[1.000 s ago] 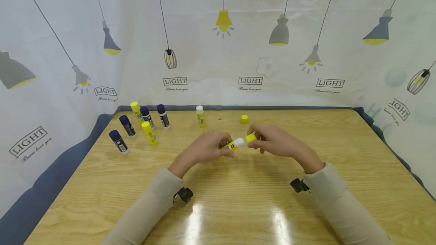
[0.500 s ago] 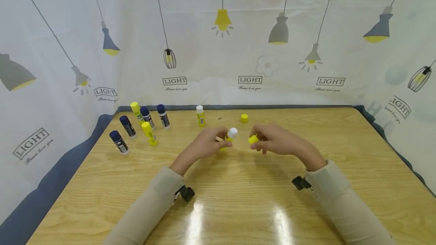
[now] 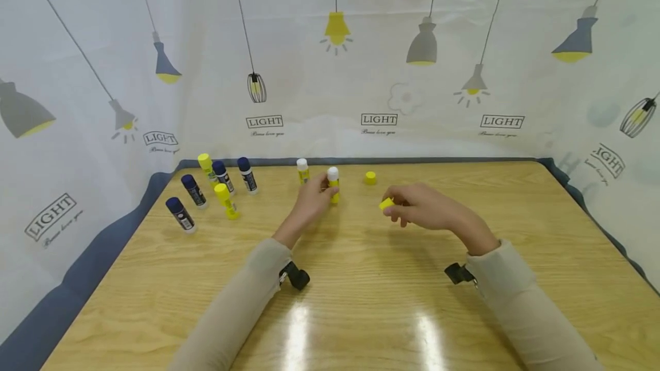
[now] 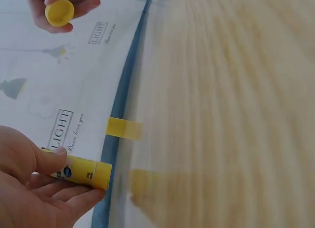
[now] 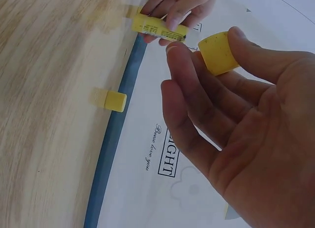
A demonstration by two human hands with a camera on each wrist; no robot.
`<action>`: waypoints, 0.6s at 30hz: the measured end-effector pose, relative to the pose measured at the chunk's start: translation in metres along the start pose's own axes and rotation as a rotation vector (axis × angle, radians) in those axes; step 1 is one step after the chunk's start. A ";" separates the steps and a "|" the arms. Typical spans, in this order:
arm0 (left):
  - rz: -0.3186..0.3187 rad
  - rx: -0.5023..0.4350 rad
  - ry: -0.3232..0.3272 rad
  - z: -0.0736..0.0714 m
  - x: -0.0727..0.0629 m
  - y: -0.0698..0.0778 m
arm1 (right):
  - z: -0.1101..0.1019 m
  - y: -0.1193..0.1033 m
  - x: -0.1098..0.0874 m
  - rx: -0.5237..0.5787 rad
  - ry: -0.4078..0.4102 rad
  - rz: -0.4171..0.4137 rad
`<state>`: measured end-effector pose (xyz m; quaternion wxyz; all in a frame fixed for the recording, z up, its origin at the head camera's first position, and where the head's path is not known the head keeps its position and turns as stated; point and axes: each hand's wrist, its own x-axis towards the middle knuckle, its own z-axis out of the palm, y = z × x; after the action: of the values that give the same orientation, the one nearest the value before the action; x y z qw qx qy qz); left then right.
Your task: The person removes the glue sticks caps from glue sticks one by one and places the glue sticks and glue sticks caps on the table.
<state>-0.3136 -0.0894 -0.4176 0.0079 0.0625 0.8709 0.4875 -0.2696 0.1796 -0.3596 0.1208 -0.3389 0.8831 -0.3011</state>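
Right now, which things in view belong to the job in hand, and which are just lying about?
Seemingly part of the job:
white-topped glue stick in the left hand
yellow cap pinched by the right hand
probably the other white-topped stick and the loose yellow cap

Just standing about, apparently:
four navy-capped sticks
two yellow-capped sticks

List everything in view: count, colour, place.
Table: 1, light brown, centre
Backdrop: 1, mostly white, behind and beside table
Navy-capped glue sticks: 4, navy and white, table's left
Yellow-capped glue sticks: 2, yellow, table's left
White-topped glue sticks: 2, yellow and white, one held, one on table
Loose caps: 2, yellow, one held, one on table
Wrist devices: 2, black, one per wrist
Sleeves: 2, beige, both arms
Hands: 2, bare, above table
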 end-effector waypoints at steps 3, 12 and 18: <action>-0.032 -0.008 0.030 0.004 0.010 -0.004 | 0.000 0.001 0.000 0.004 0.001 0.000; -0.050 0.053 0.066 0.013 0.033 -0.005 | 0.001 0.003 0.002 0.002 0.001 0.000; -0.089 -0.022 0.026 0.013 0.039 -0.006 | 0.003 0.002 0.003 0.006 -0.001 0.016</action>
<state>-0.3523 -0.0773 -0.4278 0.0189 0.0170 0.8675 0.4968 -0.2719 0.1776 -0.3633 0.1244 -0.3315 0.8850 -0.3025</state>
